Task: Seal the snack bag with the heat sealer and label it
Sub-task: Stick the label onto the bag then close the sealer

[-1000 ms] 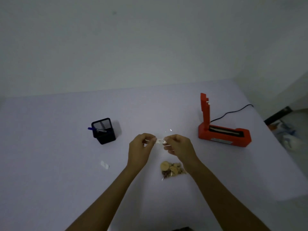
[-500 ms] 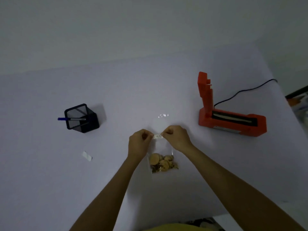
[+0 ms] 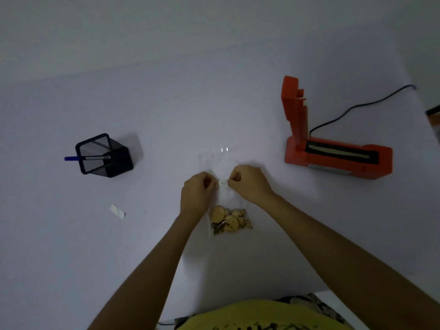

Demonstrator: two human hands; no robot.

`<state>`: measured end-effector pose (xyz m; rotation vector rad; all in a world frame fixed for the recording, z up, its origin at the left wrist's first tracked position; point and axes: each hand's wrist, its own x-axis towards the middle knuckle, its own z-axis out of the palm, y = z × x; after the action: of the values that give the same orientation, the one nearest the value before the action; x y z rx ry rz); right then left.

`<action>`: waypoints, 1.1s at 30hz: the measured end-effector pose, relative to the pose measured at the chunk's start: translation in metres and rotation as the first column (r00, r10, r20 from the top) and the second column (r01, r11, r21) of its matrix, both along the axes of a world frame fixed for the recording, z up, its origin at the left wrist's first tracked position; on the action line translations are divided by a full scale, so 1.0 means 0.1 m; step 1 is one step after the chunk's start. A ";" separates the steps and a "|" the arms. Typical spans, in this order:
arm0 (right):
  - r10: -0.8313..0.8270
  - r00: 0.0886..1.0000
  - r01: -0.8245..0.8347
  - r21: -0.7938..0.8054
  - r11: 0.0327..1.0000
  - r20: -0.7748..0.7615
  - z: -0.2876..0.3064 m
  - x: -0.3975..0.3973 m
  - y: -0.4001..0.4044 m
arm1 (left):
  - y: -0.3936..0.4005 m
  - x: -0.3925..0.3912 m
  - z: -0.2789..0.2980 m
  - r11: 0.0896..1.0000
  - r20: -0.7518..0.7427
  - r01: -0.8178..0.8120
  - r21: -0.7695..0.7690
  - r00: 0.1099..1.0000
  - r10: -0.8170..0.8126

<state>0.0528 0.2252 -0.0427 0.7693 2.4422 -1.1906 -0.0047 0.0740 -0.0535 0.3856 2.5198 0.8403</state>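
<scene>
A clear snack bag (image 3: pixel 229 220) with round cookies in its near end lies flat on the white table (image 3: pixel 166 115). Its empty upper part reaches away from me under my hands. My left hand (image 3: pixel 196 194) and my right hand (image 3: pixel 250 184) each pinch one end of a small white label (image 3: pixel 222 183), held stretched between them just over the clear part of the bag. The orange heat sealer (image 3: pixel 333 158) stands at the right with its lid raised upright.
A black mesh pen holder (image 3: pixel 104 156) with a blue pen (image 3: pixel 71 158) stands at the left. A small white paper scrap (image 3: pixel 117 211) lies at the near left. The sealer's black cord (image 3: pixel 357 108) runs off to the far right. The table's near edge is close to my body.
Both hands, still pinching the label, have come down and toward me from above the table to just over the bag's clear part. The view has tilted down.
</scene>
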 end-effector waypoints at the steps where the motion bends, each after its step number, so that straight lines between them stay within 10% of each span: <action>1: 0.001 1.000 -0.001 0.000 1.000 -0.001 0.00 0.00 0.00 | 0.00 0.01 0.00 1.000 -0.003 -0.005 0.000 1.000 0.005; 33: -0.025 0.992 0.024 -0.009 1.000 -0.123 -0.07 0.03 0.02 | -0.09 0.10 -0.13 0.982 -0.322 0.184 -0.041 0.928 -0.188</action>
<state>0.0563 0.2267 -0.0497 0.7456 2.5321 -1.2923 0.0048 0.0655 -0.0666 0.8059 2.7263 0.7391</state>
